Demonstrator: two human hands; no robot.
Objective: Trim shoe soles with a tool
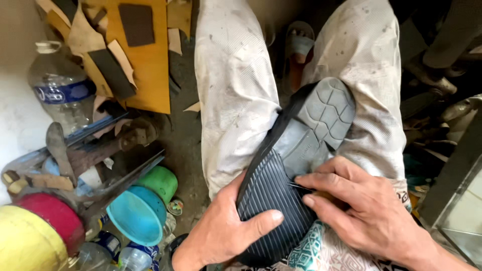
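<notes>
A clear plastic bottle (59, 90) with a white cap and a blue-and-white label band (65, 93) stands at my far left. More blue-labelled bottles (133, 256) lie near my left knee.

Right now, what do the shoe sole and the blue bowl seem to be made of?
The shoe sole, held by the left hand with the right hand on it, looks like matt dark rubber: moulded ribs and blocky tread. The blue bowl looks like plastic: an even colour and a smooth, thin rim.
</notes>
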